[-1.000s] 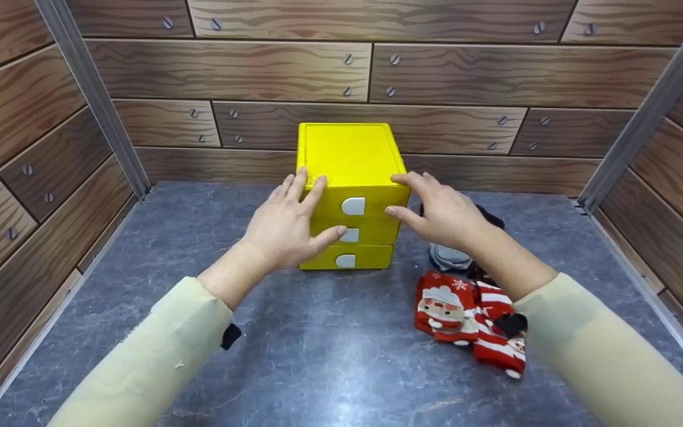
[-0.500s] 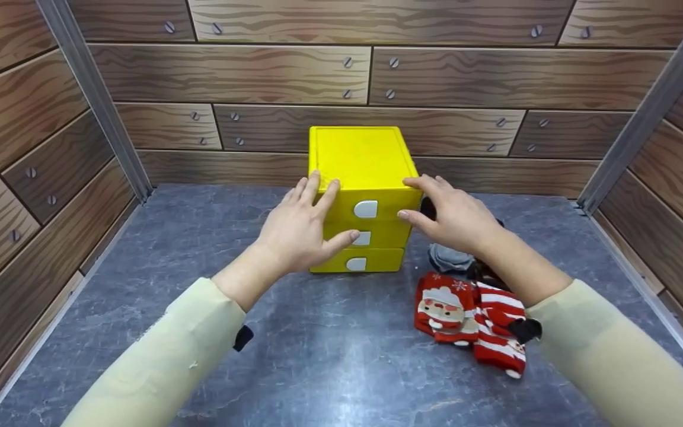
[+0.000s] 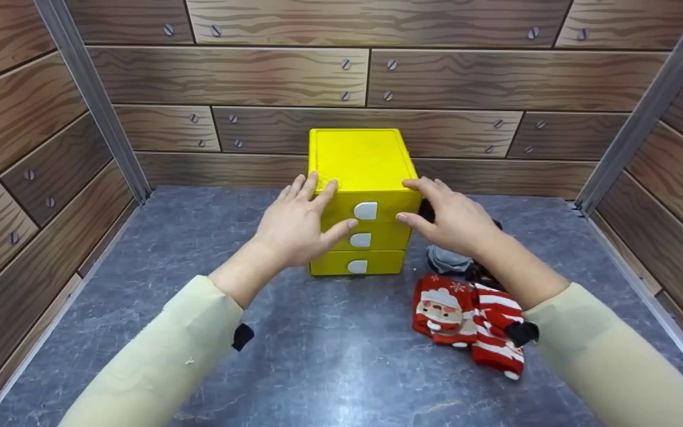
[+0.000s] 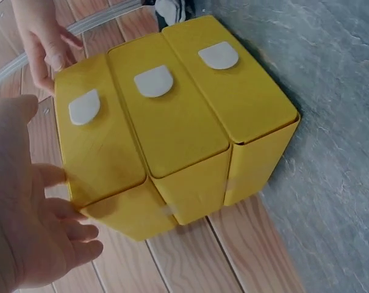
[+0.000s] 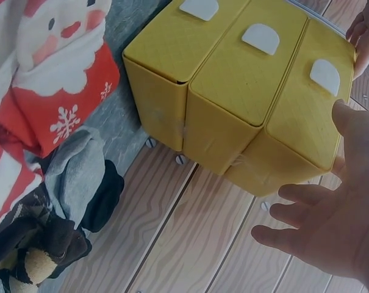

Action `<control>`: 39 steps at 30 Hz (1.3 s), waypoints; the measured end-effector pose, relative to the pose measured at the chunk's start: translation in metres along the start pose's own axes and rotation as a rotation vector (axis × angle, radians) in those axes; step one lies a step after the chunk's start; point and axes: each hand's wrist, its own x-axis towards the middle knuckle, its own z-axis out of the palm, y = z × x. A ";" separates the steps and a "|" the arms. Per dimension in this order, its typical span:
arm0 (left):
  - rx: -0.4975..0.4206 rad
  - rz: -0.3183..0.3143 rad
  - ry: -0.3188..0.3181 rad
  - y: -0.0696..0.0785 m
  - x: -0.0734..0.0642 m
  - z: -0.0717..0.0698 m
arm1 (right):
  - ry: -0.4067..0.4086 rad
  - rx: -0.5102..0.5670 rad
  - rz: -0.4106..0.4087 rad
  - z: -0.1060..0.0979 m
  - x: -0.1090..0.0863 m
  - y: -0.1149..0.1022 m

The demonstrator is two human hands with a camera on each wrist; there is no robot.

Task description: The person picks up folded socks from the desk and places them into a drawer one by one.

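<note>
A yellow cabinet (image 3: 359,157) with three closed drawers and white tab pulls stands upright, its front towards me. My left hand (image 3: 294,228) lies at its left front edge with straight, spread fingers touching the top. On the other side, my right hand (image 3: 460,219) has its fingertips at the top right front corner. In the left wrist view the cabinet (image 4: 172,104) appears sideways, with the left hand (image 4: 38,207) against the top. The right wrist view shows the right hand (image 5: 330,213) by the cabinet (image 5: 227,79), fingers extended.
Red Santa-patterned socks (image 3: 442,308) lie to the right of the cabinet, below my right forearm. Behind them are grey socks (image 5: 80,171) and dark socks (image 5: 105,198). Wood-patterned panels (image 3: 294,71) wall the grey marbled tabletop (image 3: 318,356) at the back and sides.
Between the first frame and the middle one, the cabinet slid a little to the right with both hands on it. Since then, hands and cabinet have stayed nearly still. The socks lie as before.
</note>
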 end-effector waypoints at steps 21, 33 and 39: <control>-0.296 -0.109 -0.065 -0.056 0.053 -0.008 | -0.003 0.035 -0.012 0.012 0.001 -0.006; -0.747 -0.137 -0.113 -0.061 0.062 -0.005 | 0.026 0.050 -0.011 0.009 -0.001 -0.005; -0.851 -0.175 -0.144 -0.057 0.070 -0.008 | 0.053 0.061 -0.029 0.006 -0.001 -0.003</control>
